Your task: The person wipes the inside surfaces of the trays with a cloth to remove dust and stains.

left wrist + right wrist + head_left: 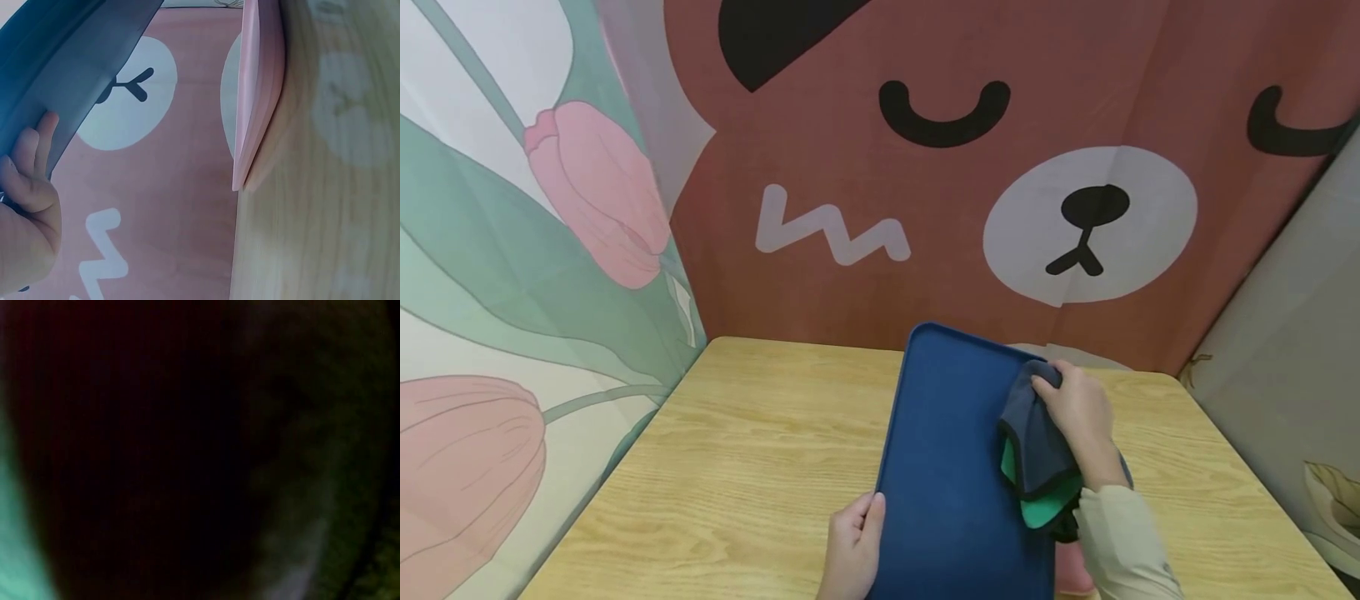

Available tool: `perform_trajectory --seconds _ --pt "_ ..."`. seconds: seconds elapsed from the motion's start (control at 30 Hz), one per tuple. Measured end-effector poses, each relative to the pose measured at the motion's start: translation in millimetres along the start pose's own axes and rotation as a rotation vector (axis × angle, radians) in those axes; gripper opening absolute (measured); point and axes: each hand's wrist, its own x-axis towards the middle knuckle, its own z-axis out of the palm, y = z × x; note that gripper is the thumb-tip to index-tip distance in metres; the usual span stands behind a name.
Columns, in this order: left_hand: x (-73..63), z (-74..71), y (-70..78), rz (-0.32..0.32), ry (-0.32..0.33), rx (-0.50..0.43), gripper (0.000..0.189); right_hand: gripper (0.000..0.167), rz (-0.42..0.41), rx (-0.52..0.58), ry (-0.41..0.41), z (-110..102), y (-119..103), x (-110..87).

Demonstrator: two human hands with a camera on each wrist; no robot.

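A blue rectangular tray (962,467) with a low raised rim is held tilted up above the table. My left hand (853,542) grips its left edge, thumb on the front face; in the left wrist view the fingers (44,144) lie against the tray's underside (75,69). Near the tray's upper right, my right hand (1078,408) holds a cloth (1037,433), dark grey-blue on one side and green on the other, with black edging. The cloth hangs over the tray's face. The right wrist view is mostly dark, with a green patch at its left.
A pink tray-like object (262,81) lies on the wooden table (760,433), partly hidden behind the blue tray in the head view. Behind the table hangs a brown bear-print curtain (850,167); a flower-print curtain (490,250) hangs at the left.
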Motion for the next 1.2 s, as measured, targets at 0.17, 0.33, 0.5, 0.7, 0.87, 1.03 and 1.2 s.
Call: perform_trajectory --seconds 0.17,0.33,0.5,0.7,0.87,1.03,1.2 --pt "-1.0 -2.1 -17.7 -0.058 -0.001 0.009 0.036 0.038 -0.002 0.009 0.012 -1.4 7.2 0.1" --pt "-0.9 -2.6 -19.8 -0.063 0.005 -0.009 0.035 0.039 -0.004 -0.001 0.012 -2.1 8.1 -1.0" --pt "-0.8 -1.1 -19.0 -0.06 0.013 -0.013 0.036 0.039 -0.04 -0.005 0.024 0.6 5.2 -5.1" --pt "-0.1 -1.0 -8.0 -0.042 0.028 0.002 0.033 0.035 -0.078 0.053 0.039 6.8 -2.7 -10.2" --pt "0.3 -0.9 12.3 -0.017 0.054 0.016 0.033 0.034 -0.085 0.092 0.044 13.6 -11.7 -12.8" --pt "0.4 0.5 14.1 0.021 0.077 0.016 0.031 0.032 -0.096 0.11 0.052 16.9 -20.8 -14.8" --pt "-0.2 2.2 -1.8 -0.006 0.056 -0.002 0.026 0.032 -0.102 0.132 0.056 19.5 -29.7 -16.5"
